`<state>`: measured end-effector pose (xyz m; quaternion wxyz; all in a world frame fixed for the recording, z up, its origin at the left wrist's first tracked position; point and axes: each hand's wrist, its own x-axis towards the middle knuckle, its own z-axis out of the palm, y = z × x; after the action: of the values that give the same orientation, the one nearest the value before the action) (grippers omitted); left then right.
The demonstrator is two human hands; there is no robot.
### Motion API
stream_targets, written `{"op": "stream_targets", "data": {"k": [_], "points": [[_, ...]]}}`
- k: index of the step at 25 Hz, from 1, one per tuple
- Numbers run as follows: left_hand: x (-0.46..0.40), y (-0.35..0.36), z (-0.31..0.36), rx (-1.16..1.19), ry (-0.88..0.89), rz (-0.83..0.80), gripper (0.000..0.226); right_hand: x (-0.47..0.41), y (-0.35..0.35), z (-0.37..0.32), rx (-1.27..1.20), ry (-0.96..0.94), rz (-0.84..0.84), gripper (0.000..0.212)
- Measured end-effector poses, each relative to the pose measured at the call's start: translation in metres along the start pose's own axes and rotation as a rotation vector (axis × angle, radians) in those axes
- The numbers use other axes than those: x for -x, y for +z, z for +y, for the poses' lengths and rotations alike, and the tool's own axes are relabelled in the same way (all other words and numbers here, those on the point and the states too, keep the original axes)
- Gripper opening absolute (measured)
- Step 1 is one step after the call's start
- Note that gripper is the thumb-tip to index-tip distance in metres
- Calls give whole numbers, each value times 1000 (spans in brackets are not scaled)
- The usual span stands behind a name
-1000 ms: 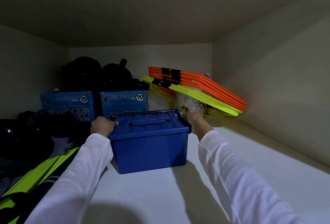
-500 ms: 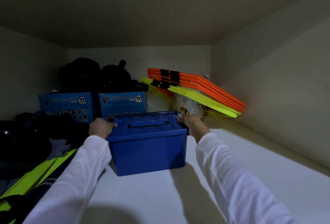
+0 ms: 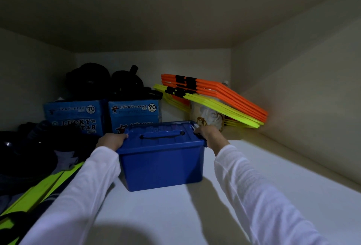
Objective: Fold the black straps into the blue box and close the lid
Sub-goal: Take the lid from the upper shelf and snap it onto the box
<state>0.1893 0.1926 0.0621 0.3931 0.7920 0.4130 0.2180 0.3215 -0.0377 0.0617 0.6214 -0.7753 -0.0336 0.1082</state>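
Observation:
The blue box stands on a white shelf inside a dim cupboard. Its lid is down, with a moulded carry handle across the top. My left hand grips the lid's left edge. On the opposite side my right hand grips the right edge near a pale latch. Both arms are in white sleeves. No black straps show outside the box; what is inside is hidden.
Two blue "Lucky Star" cartons stand behind the box, with black gear piled on them. Orange and yellow flat hoops lean in the back right corner over a white bundle. Dark clothing and neon-yellow items crowd the left.
The box, held by both hands, has slid a little farther back on the shelf toward the cartons. The grip of both hands is unchanged.

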Motion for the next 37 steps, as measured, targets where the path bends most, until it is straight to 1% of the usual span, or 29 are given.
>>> {"op": "stream_targets", "data": {"k": [4, 8, 13, 18, 22, 26, 32, 35, 37], "points": [[4, 1, 5, -92, 87, 73, 52, -3, 0, 2, -7, -17, 11, 29], [2, 2, 4, -155, 182, 107, 45, -4, -1, 3, -22, -18, 7, 30], [2, 4, 4, -161, 199, 106, 38, -7, 1, 4, -24, -21, -2, 27], [4, 3, 4, -197, 208, 116, 46, -9, 1, 4, -10, -26, -19, 29], [5, 2, 6, -257, 235, 128, 44, -10, 0, 5, -22, -28, -10, 30], [8, 1, 9, -375, 266, 157, 26, -13, 0, 7, -48, -49, 2, 26], [17, 1, 16, -570, 334, 172, 28, -15, 0, 7, -44, -55, 5, 25], [17, 1, 14, -533, 359, 178, 31, -17, 1, 8, -40, -53, 13, 25], [15, 1, 12, -406, 342, 162, 40, -17, 1, 8, -31, -56, 21, 25]]}}
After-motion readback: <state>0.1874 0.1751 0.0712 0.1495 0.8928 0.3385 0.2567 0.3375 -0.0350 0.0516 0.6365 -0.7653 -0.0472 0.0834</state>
